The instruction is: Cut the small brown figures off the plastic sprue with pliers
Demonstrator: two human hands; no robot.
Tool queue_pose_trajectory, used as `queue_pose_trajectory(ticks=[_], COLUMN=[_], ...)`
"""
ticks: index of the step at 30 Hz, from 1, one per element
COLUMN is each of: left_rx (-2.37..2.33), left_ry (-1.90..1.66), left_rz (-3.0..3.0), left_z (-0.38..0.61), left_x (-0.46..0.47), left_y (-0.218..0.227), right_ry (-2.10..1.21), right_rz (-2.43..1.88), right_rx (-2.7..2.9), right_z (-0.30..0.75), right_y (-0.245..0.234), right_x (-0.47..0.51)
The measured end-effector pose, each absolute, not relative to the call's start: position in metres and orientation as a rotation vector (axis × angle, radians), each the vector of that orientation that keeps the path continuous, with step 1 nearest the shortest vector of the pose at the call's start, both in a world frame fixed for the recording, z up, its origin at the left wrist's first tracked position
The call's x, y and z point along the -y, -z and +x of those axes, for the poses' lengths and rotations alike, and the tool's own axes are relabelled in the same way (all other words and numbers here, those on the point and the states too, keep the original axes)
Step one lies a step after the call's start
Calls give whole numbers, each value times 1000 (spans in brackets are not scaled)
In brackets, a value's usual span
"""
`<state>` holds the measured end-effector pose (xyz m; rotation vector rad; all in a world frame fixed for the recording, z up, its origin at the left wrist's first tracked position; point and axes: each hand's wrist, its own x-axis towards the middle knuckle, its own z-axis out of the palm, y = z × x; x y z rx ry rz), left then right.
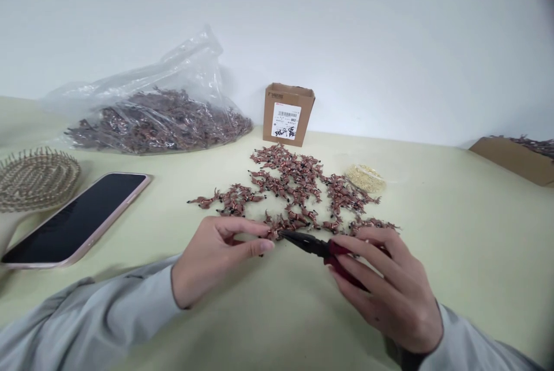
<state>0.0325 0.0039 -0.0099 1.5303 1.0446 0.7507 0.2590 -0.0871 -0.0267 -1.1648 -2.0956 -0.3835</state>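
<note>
- The pale green table (450,215) spreads beneath and around the fingers of both hands.
- A clear plastic bag (164,105), bulging with brown figures, lies beyond the left fingers and off to their left.
- A loose pile of small brown figures (298,177) with dark feet spreads just beyond the fingertips of both hands.
- The right hand (389,284) has its fingers wrapped round the handles of the pliers, thumb mostly hidden.
- The left hand (220,261) has thumb and forefinger drawn nearly together at the tips, pinching a single figure.
- A phone (82,218) with a pink case lies screen up, left of the left fingers.
- A hairbrush (38,180), bristles up, sits farther left of those fingers, beside the phone.
- An open carton (515,157) with brown pieces showing at its top stands well right of the right fingers.
- A labelled cardboard box (288,117) stands upright beyond the pile, ahead of the fingertips.
- The pliers (311,244) point from the right fingers toward the left fingertips; whether their jaws grip anything, I cannot tell.
- Golden bits (366,177) lie in clear plastic beyond the right fingers.
- The pinched figure (273,233) is at the left fingertips, by the pliers' tip, its detail blurred.
</note>
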Motion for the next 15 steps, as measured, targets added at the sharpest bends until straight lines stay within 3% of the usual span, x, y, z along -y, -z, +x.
queue_pose_trajectory(ticks=[15], left_rx=[-937], left_ry=[-658], left_rz=[1314], left_z=[32], left_x=[-6], left_y=[10], right_ry=[450], right_rz=[-1250], right_rx=[2113], right_z=[268], right_y=[33], right_x=[88])
